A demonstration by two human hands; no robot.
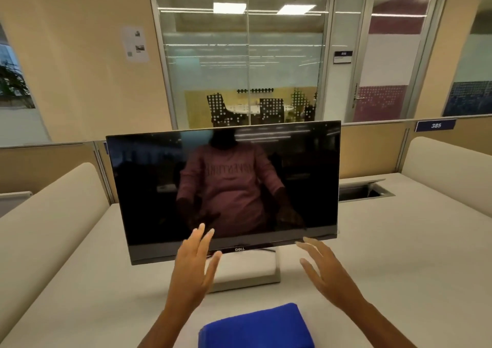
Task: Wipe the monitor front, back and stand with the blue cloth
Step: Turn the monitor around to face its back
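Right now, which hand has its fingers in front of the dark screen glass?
The left hand: its fingers overlap the dark glass of the monitor; the right hand reaches only the lower bezel.

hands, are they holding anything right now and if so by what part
Nothing is held. The left hand and right hand are open and empty in front of the monitor; the blue cloth lies folded on the desk, untouched.

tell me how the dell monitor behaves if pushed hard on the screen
The Dell monitor probably rocks or tips backward: a wide panel on a narrow stand. The stand's flat base may slide on the smooth desk. Its glossy screen looks fragile.
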